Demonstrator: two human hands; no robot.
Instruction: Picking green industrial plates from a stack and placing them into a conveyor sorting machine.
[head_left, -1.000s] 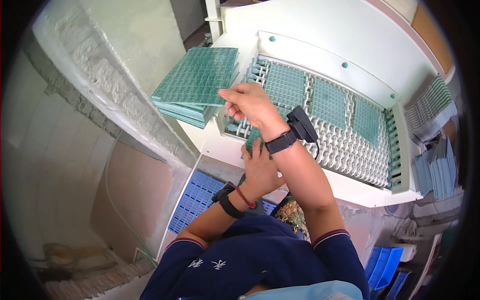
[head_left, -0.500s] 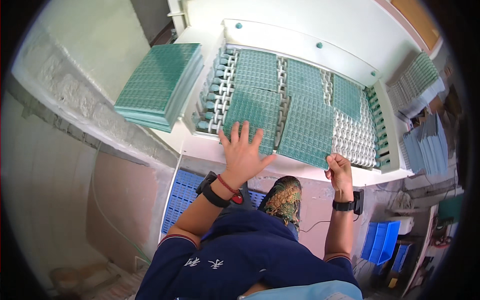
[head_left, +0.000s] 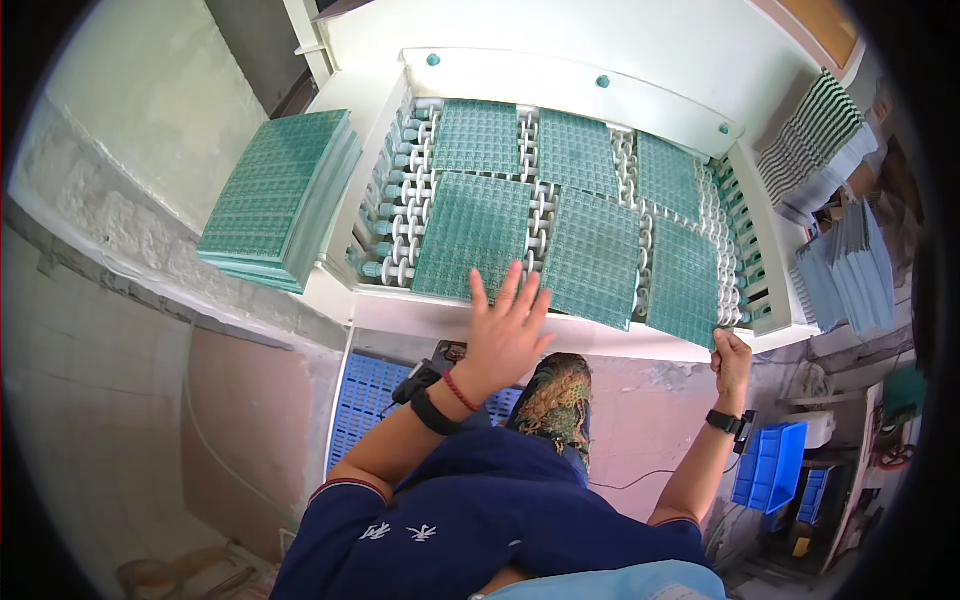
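Observation:
My right hand pinches the near right corner of a green circuit board panel at the front right of the white roller conveyor. My left hand is spread open, nothing in its grasp, its fingertips over the conveyor's front edge. Beside those fingers lie the front left panel and the front middle panel. Behind them, a back row holds panels at left, middle and right. All are thin, flat and patterned with a fine grid.
A tall stack of green panels stands left of the conveyor rollers. Upright in racks at the right are more panels and pale blue sheets. Blue bins sit low at the right; a blue slatted mat lies below.
My right hand has moved right with a panel's corner in its fingers. A panel now covers the front right rollers, bare before. My left hand has shifted right and nearer, off the front left panel.

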